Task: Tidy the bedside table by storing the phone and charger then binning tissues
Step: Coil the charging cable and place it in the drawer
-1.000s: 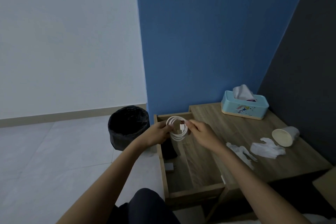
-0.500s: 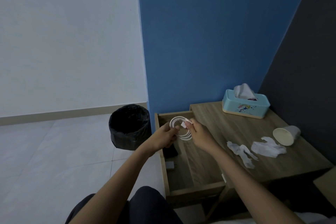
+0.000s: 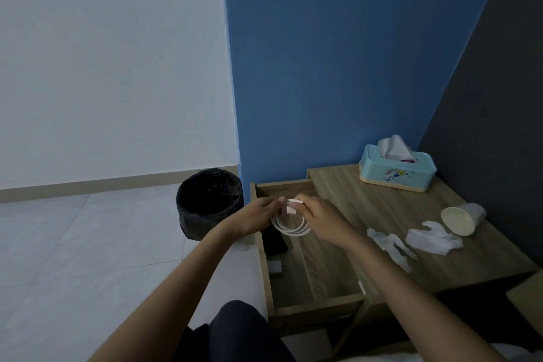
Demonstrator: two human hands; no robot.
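Observation:
A white charger cable (image 3: 291, 228) is coiled into a loop above the open wooden drawer (image 3: 317, 304). My left hand (image 3: 258, 216) and my right hand (image 3: 318, 216) both pinch the coil at its top, where the plug ends meet. Inside the drawer a dark phone (image 3: 274, 239) lies at the left, with a small white charger block (image 3: 275, 266) just nearer me. Two crumpled white tissues (image 3: 388, 244) (image 3: 432, 239) lie on the bedside table (image 3: 382, 203) to the right of my hands. A black-lined bin (image 3: 208, 200) stands on the floor left of the drawer.
A teal tissue box (image 3: 396, 170) sits at the table's back by the blue wall. A white paper cup (image 3: 459, 219) lies on its side near the dark right wall. My knee (image 3: 241, 332) is just in front of the drawer. Pale tiled floor spreads left.
Both hands have lowered the coil slightly toward the drawer and drawn closer together at its top. The loop now hangs below my fingers instead of standing between them.

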